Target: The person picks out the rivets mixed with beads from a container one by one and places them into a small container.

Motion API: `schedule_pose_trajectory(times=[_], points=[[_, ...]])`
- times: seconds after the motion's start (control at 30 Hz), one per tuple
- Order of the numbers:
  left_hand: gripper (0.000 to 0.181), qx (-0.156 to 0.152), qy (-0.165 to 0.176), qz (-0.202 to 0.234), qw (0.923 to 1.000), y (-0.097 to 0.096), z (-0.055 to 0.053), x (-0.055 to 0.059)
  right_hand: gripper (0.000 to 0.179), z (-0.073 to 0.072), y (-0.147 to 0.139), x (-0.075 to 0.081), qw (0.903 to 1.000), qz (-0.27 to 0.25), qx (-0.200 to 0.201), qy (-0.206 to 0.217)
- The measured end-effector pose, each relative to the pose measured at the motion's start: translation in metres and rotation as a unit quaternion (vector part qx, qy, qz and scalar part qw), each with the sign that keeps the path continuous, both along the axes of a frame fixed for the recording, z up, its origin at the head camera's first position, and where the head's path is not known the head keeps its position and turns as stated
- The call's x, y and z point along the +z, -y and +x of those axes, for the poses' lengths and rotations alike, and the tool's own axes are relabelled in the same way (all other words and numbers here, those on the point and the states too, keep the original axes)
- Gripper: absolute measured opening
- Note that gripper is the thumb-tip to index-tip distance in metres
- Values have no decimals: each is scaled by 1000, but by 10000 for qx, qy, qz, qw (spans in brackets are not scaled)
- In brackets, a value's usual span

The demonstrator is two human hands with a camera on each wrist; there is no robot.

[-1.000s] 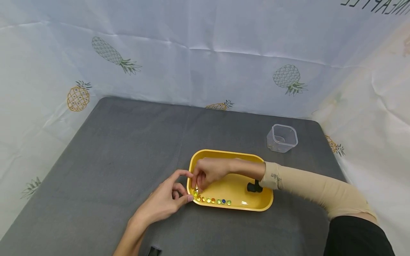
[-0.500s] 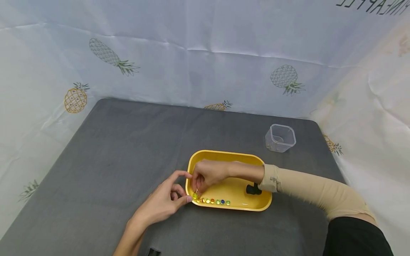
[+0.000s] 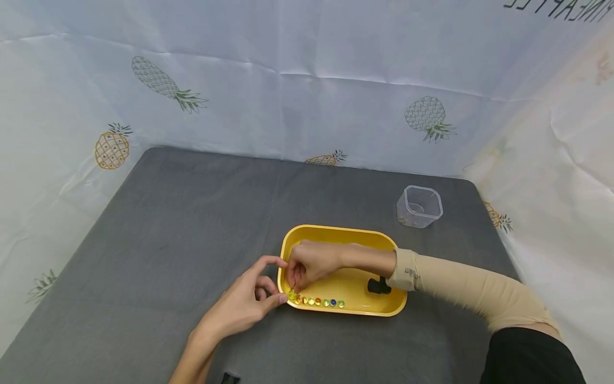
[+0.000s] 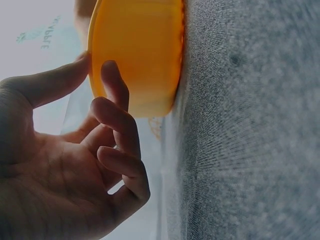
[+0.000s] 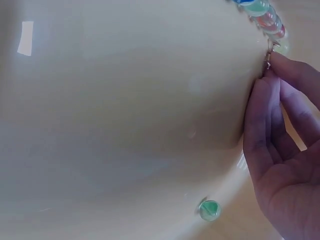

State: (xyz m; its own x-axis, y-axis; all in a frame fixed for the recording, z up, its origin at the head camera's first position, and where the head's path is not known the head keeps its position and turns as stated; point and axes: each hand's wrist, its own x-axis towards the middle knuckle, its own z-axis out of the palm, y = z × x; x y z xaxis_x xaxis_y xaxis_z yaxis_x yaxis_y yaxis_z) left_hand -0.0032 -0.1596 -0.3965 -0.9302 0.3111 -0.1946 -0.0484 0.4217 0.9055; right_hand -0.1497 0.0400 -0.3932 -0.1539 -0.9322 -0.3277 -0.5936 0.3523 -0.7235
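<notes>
A yellow tray lies on the table. Glass marbles form a row along its near edge, beginning at the left corner. My right hand is inside the tray's left end, its thumb and fingers pinching a small shiny metal piece beside the row; its exact kind is too small to tell. My left hand touches the tray's left end, thumb at the near corner and index finger further up the rim. Its other fingers bend loosely. A green marble sits apart from the row in the right wrist view.
A clear plastic container stands behind the tray to the right. Grey cloth covers the table, and pineapple-print sheets hang around it. A black device is at the right wrist, above the tray.
The right fingertips have lowered slightly at the tray's near-left corner, with the metal piece still pinched. The left hand keeps its place on the rim. The head view has shifted slightly.
</notes>
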Motion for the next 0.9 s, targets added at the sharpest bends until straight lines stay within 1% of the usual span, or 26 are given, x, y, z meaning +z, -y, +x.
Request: schedule_pose_trajectory(times=[0.2, 0.37, 0.63, 0.9], points=[[52, -19, 9, 27, 10000, 1, 0, 0, 4, -3, 0, 2, 9998, -51, 170, -10], [53, -4, 27, -16, 10000, 1, 0, 1, 3, -7, -3, 5, 9997, -146, 155, 138], [54, 44, 19, -109, 9999, 1, 1, 2, 4, -16, -14, 18, 9985, -407, -103, 351], [55, 32, 68, -106, 9999, 0, 0, 1, 5, -21, -32, 30, 9953, -731, -569, 269]])
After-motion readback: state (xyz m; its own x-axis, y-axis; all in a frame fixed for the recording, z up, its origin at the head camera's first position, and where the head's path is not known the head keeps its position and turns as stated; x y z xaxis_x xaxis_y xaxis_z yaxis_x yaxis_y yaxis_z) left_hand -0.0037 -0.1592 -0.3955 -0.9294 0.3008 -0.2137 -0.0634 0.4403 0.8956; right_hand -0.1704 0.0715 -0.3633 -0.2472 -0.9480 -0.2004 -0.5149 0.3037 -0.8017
